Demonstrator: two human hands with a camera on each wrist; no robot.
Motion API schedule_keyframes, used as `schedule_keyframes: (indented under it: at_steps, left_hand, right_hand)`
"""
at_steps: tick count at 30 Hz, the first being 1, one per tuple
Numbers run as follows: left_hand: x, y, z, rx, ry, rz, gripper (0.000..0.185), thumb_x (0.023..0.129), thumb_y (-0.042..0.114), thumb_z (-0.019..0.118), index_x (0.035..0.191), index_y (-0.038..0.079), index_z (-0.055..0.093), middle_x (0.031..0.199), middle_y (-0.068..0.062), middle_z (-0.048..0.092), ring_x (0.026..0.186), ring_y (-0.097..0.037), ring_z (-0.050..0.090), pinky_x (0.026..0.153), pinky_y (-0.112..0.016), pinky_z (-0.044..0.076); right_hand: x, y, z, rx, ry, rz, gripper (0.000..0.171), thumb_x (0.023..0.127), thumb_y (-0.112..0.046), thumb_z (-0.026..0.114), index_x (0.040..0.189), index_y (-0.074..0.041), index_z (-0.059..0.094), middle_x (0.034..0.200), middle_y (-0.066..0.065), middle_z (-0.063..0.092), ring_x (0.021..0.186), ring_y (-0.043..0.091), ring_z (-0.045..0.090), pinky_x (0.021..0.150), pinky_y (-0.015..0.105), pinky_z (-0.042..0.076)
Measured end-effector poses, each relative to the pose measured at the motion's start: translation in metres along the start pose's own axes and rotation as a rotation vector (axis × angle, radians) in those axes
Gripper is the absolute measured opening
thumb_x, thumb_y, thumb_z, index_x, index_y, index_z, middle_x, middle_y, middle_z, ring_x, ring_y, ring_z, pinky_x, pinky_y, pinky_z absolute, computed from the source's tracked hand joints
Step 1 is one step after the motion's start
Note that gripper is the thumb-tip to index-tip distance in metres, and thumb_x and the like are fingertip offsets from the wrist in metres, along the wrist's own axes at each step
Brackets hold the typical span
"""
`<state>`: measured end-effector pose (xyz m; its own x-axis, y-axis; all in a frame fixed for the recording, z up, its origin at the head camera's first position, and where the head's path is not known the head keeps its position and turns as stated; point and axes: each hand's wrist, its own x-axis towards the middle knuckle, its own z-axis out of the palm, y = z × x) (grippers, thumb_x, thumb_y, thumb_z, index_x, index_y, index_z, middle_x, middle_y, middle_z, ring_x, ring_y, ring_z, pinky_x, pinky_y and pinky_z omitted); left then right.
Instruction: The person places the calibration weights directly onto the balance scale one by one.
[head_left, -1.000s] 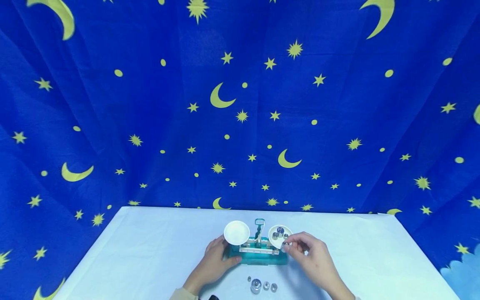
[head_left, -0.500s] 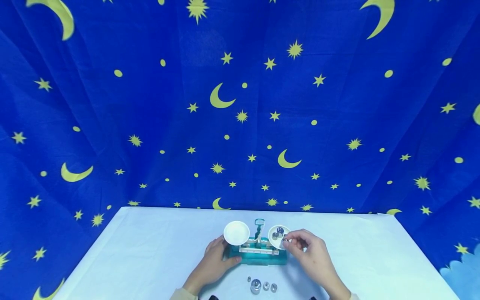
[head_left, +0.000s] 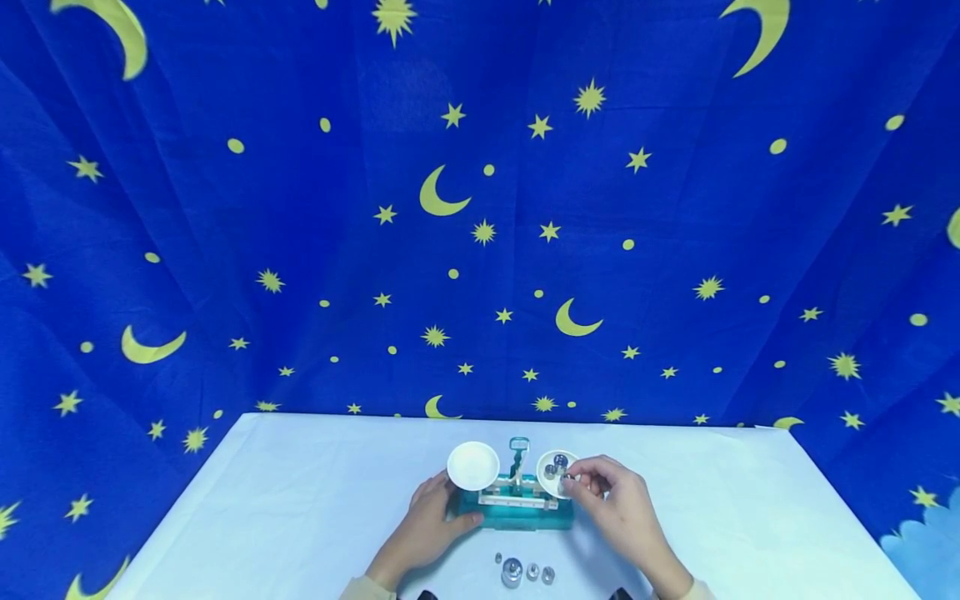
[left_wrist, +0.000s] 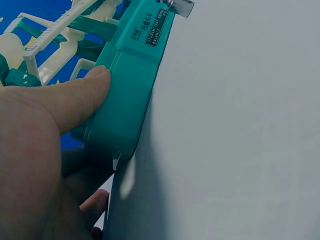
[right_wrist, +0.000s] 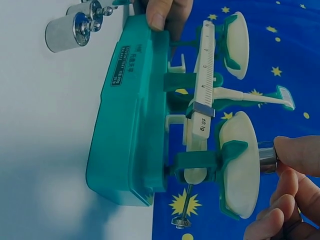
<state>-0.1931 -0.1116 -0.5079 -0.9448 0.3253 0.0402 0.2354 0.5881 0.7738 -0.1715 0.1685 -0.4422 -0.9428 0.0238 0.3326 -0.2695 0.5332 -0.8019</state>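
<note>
- Green balance (head_left: pixel 525 520) stands upright on the white table (head_left: pixel 300 500), approx. centre, btwn both hands.
- L hand (head_left: pixel 426 518) grips its L end, part closed: thumb on the front of the base, fingers bent round the end.
- R hand (head_left: pixel 621 510) is over at the R pan (right_wrist: pixel 242 185), thumb & fingertip nearly tog., pinching a small shiny metal wt. (right_wrist: pixel 268 159); its other fingers curl in. That wt. is over the pan, nr. the rim; can't tell if they touch.
- At least 2 other wts. (head_left: pixel 561 461) sit in that pan, close tog.
- L pan (head_left: pixel 472 467), plain white, is up next to the L hand.
- Beam (right_wrist: pixel 206 65) w/ scale marks runs along the front, slider (right_wrist: pixel 203 110) nr. its R end.
- 4 spare wts. (head_left: pixel 512 572) on the table in front of the base, diff. sizes, incl. one big & one tiny.
- Blue backdrop (head_left: pixel 487 100) w/ yellow moons & stars behind.
</note>
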Motion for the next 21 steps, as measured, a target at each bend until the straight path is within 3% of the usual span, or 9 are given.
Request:
schedule_keyframes:
  at_steps: [21]
  left_hand:
    - [-0.0003,0.0007,-0.0001,0.006,-0.001,0.004,0.083,0.091,0.048,0.069,0.149,-0.006,0.042,0.153,-0.025,0.041,0.145,-0.044,0.031,0.118,-0.067,0.011]
  right_hand:
    - [0.0050,0.0020,0.0034,-0.054,-0.015,0.035,0.014,0.079,-0.007,0.083,0.085,-0.017,0.075,0.072,-0.009,0.056,0.065,0.008,0.048,0.058,0.022,0.043]
